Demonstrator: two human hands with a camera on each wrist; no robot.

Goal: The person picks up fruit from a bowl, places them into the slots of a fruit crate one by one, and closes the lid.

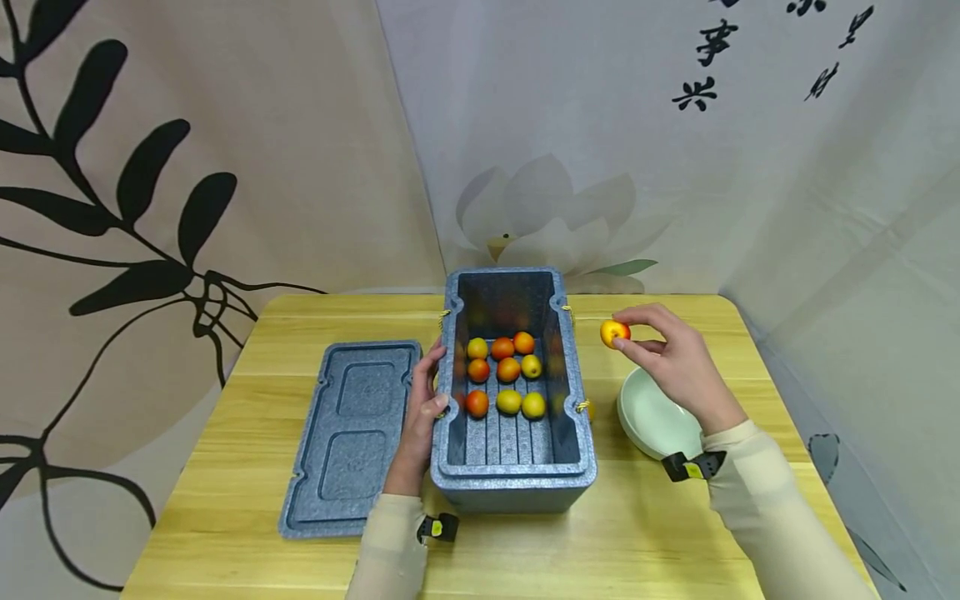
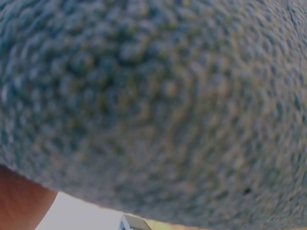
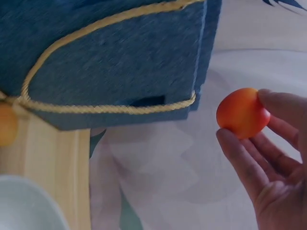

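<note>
My right hand pinches a small red-and-yellow apple-like fruit between thumb and fingertips, above the table and right of a blue-grey foam box. The right wrist view shows the same fruit at the fingertips. Inside the uncovered box lie several similar fruits, some orange-red, some yellow. My left hand rests against the box's left side, with its thumb near the rim. The box's wall fills most of the left wrist view, hiding the left fingers.
The matching lid lies flat left of the box. Pale green bowl sits under my right forearm. Another orange fruit lies beside the box's right wall, near its yellow rope handle. Printed cloth hangs behind the wooden table.
</note>
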